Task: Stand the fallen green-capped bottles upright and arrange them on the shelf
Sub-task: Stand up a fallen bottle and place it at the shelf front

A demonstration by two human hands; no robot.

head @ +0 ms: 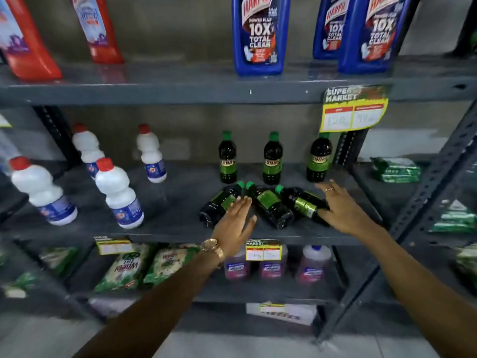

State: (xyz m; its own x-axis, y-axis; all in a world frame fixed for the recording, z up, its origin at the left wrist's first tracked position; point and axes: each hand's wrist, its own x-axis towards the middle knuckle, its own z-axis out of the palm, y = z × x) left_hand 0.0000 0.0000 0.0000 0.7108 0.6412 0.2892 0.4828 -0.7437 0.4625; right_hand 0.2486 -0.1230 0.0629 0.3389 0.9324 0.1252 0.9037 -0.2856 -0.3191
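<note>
Your left hand [236, 218], with a gold watch [210, 245] at the wrist, hovers fingers spread wide and flat over the leftmost fallen bottle [219, 202], holding nothing. Your right hand [340, 206] has its fingers loosely open against the base of the rightmost fallen bottle [302, 202]; whether they grip it, you cannot tell. Between these two lies a third fallen bottle [269, 205]. All three lie at the front of the middle shelf [167, 202], green caps pointing back. Behind them stand three upright green-capped bottles [273, 158], their labels too blurred to read. Above those, blue bottles [258, 34] read "HARPIC POWER PLUS 10X TOTAL CLEAN", and a yellow tag [353, 109] says "SUPER MARKET". Left of the fallen three stand white red-capped bottles [118, 195].
</note>
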